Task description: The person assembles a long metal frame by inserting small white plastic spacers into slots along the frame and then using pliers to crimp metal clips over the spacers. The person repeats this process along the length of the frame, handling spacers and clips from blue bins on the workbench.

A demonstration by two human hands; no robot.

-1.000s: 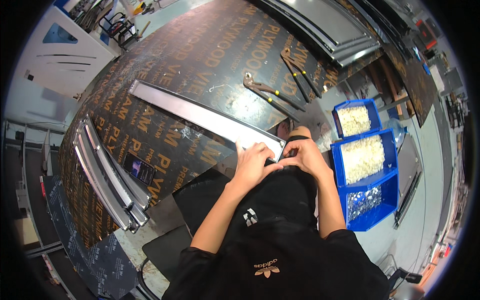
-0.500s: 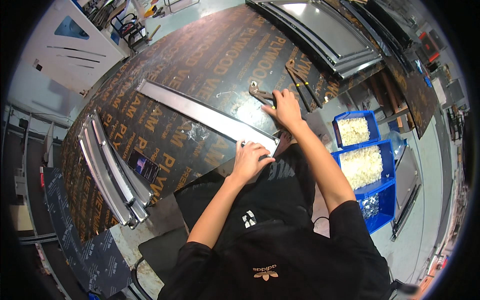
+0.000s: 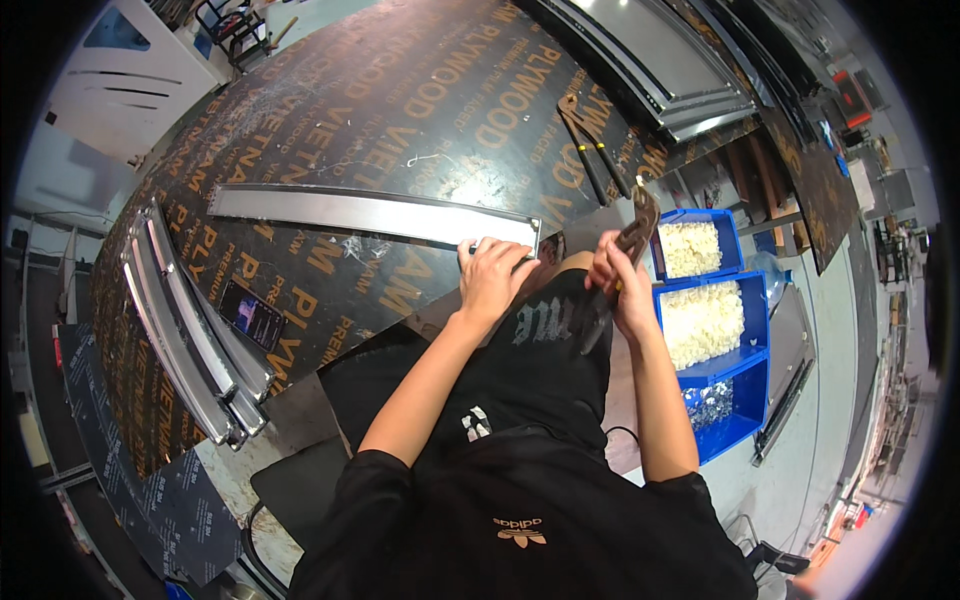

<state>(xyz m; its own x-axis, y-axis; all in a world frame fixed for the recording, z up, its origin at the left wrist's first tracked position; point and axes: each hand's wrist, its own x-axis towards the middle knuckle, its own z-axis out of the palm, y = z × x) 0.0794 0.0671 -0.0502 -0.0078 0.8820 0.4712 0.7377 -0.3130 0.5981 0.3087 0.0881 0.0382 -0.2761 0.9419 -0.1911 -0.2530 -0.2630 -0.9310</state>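
A long silvery metal channel (image 3: 360,213) lies across the dark printed plywood table (image 3: 400,120). My left hand (image 3: 488,280) is closed around its near right end, fingers over the top and thumb at the edge. In my right hand (image 3: 622,285) is a pair of slip-joint pliers (image 3: 638,222), its jaws pointing up and away, its handles hanging down over my lap. The pliers are apart from the channel. Farther off on the table rest pincers (image 3: 590,150) with black and yellow handles.
Several shiny metal strips (image 3: 180,315) lie at the left table edge beside a phone (image 3: 252,314). Framed metal panels (image 3: 690,95) are stacked at the far right. Blue bins (image 3: 762,340) right of me hold white plastic pieces and small metal parts; a clear bottle (image 3: 772,278) stands behind them.
My right hand has picked the pliers up off the table and brought them back toward me, jaws up. The channel has swung to lie more crosswise, my left hand still on its end.
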